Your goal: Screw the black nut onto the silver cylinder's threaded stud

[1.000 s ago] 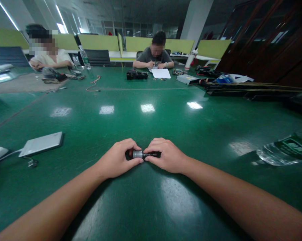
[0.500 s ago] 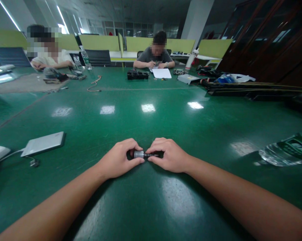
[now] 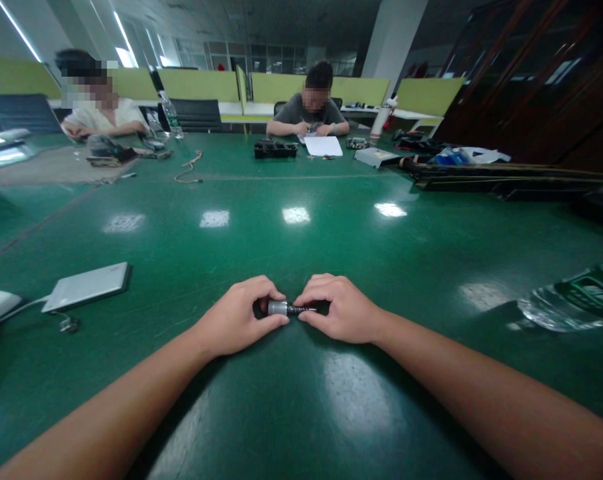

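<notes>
Near the front middle of the table, a small silver metal cylinder (image 3: 278,307) lies sideways between thumb and fingers of my left hand (image 3: 236,316). From its right end runs a dark coil spring (image 3: 293,309) round a thin metal rod (image 3: 310,309). Thumb and fingertips of my right hand (image 3: 340,308) close about the spring and rod from the other side. Both hands rest low at the green tabletop (image 3: 281,380), fingertips a short gap apart. My palms hide the far end of the cylinder.
A white power bank (image 3: 87,287) with a cable lies at left, a water bottle (image 3: 576,297) on its side at right. Across the table sit two people (image 3: 309,113), with a black tray (image 3: 275,149), papers (image 3: 323,145) and a cord (image 3: 187,168).
My right fingertips have shifted very slightly right along the spring, showing a little more of it. My left hand and the cylinder stay in place.
</notes>
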Demonstrator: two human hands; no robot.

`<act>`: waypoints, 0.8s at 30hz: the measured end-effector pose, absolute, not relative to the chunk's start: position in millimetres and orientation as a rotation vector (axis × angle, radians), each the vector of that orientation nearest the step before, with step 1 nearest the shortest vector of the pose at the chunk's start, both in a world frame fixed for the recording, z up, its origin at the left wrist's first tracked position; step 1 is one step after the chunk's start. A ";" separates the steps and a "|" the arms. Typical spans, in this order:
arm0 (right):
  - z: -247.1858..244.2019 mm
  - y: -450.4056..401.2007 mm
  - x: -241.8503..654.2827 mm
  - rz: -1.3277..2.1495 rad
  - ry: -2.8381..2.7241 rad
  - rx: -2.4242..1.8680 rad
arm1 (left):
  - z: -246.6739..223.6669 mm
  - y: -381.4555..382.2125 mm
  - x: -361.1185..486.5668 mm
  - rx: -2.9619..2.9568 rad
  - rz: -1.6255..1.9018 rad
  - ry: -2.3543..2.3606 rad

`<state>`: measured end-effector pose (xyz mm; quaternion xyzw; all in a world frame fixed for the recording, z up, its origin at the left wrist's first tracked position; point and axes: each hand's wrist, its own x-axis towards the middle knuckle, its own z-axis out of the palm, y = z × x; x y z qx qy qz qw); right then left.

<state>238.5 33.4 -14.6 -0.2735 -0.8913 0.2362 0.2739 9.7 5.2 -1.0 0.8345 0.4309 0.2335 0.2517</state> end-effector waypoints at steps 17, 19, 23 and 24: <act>-12.7 32.6 240.1 0.647 -2.397 -0.764 | -1.3 5.6 9.6 2.266 0.638 1.182; -12.6 32.8 240.2 0.644 -2.400 -0.771 | -1.5 5.6 9.5 2.268 0.639 1.179; -12.2 33.3 240.9 0.643 -2.401 -0.780 | -1.6 5.4 9.5 2.269 0.639 1.178; -12.1 33.3 241.1 0.644 -2.405 -0.776 | -1.5 5.4 9.4 2.269 0.639 1.179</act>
